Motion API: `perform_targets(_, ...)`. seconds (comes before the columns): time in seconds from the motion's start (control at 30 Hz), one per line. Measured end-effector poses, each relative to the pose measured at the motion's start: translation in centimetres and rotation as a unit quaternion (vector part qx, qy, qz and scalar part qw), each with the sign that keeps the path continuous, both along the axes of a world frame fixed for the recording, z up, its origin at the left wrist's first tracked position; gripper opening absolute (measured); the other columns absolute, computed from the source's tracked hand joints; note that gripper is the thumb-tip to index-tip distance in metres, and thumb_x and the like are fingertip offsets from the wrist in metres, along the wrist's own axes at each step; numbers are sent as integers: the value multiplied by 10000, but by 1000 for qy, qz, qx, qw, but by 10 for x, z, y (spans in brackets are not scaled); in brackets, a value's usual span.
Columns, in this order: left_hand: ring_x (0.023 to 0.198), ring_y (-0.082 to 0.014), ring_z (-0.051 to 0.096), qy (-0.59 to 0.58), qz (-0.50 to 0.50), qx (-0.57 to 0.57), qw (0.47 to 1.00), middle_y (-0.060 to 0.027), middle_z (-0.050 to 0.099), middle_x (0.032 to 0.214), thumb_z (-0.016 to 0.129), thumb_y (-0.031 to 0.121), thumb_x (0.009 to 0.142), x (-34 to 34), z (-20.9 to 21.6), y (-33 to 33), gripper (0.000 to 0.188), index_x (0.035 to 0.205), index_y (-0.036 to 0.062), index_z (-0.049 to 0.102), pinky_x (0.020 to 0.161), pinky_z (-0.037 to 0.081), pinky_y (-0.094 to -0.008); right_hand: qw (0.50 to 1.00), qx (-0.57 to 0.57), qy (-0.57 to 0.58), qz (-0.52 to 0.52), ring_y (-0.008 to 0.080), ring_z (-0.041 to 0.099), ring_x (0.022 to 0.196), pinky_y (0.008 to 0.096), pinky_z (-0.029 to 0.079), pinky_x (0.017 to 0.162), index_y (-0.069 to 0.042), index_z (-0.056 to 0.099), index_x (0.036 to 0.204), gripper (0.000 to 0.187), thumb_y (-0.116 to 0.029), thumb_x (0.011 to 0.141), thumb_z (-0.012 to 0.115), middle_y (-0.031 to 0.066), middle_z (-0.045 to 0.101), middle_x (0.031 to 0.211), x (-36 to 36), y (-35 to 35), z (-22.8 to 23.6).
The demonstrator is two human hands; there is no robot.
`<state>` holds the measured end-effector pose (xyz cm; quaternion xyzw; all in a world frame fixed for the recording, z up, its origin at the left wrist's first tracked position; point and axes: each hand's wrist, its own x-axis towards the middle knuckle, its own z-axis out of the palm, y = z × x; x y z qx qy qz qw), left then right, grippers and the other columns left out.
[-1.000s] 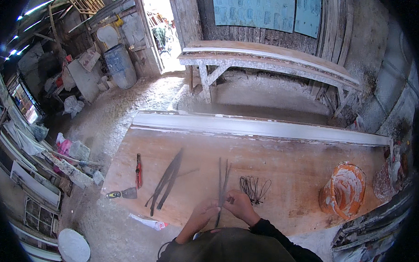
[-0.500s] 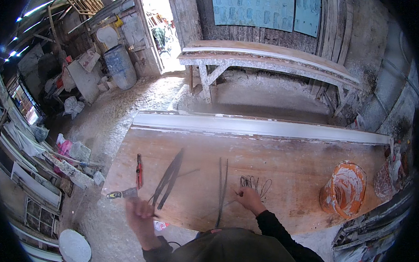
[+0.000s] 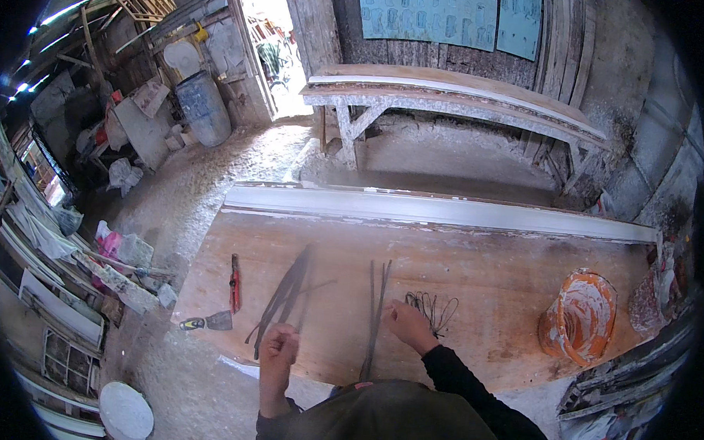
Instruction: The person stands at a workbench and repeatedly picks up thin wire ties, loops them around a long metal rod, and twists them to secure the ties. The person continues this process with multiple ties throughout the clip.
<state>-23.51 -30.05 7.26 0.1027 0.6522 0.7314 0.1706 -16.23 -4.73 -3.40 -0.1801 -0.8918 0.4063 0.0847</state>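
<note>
Left hand [image 3: 279, 345] curled by dark strips [image 3: 284, 283], right hand [image 3: 406, 324] bunched between middle strips [image 3: 372, 345] and thin wire loops [image 3: 432, 312]; both grips unclear. Worktop [image 3: 489, 302] groups separated, probably for easy picking.

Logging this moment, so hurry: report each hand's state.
Left hand: fingers curled near dark strips; grip cannot be told.
Right hand: fingers curled near black loops; grip cannot be told.
</note>
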Motion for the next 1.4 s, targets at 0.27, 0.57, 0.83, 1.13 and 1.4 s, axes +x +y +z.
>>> perform_targets(0.27,623,-46,460,94,-232,-187,950,25,506,712,582,61,815,8,-27,20,79,877,34,541,558,376,-185,885,-443,116,-87,164,533,784,318,455,649,-74,334,1277,438,-297,909,412,61,494,1078,16,-3,41)
perform_targets(0.57,710,-72,539,121,-300,-237,916,-8,572,756,583,73,821,7,-19,22,105,902,8,570,631,433,-211,915,-393,50,72,70,492,664,202,395,593,-11,579,999,315,-292,869,526,17,563,819,35,11,65)
perform_targets(0.83,788,-123,571,74,-274,-196,939,-56,621,885,617,71,779,-7,-5,7,191,963,20,611,717,449,-246,850,-522,40,53,88,547,620,209,439,572,-4,610,915,169,-143,831,567,29,594,710,61,31,64)
perform_targets(1.13,773,-105,574,81,-240,-136,958,-46,608,850,596,26,788,-19,-25,-4,156,937,-19,600,686,442,-214,669,-714,197,58,194,634,718,292,538,647,12,572,1010,206,-18,809,543,129,633,857,80,54,56)
perform_targets(1.4,718,-102,587,139,-268,-220,927,-49,634,797,568,47,813,-17,-45,5,126,920,-4,610,602,459,-220,619,-732,286,0,187,626,722,299,543,637,-7,557,1013,197,-25,819,536,132,621,895,77,48,64)
